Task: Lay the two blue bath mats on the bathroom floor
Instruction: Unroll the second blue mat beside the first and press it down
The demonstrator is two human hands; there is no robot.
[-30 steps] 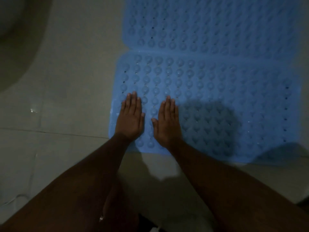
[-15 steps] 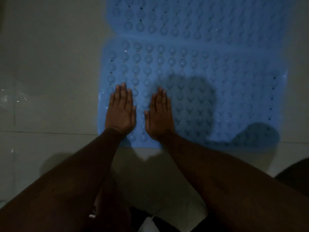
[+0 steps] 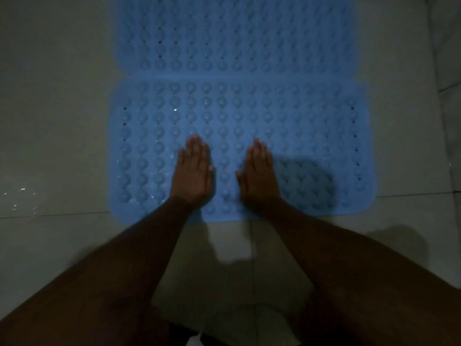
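While both mats [image 3: 299, 126] lie flat, left hand [image 3: 193, 174] and right hand [image 3: 259, 176] press open-palmed, gripping nothing.

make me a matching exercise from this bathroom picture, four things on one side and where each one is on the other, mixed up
Things
1. left hand
2. right hand
3. near mat
4. far mat

Places
A. flat on the floor, under both palms
B. top of the picture, beyond the seam
C. palm down, nearer the mat's left edge
D. palm down, beside the dark shadow

Pairs: 1-C, 2-D, 3-A, 4-B
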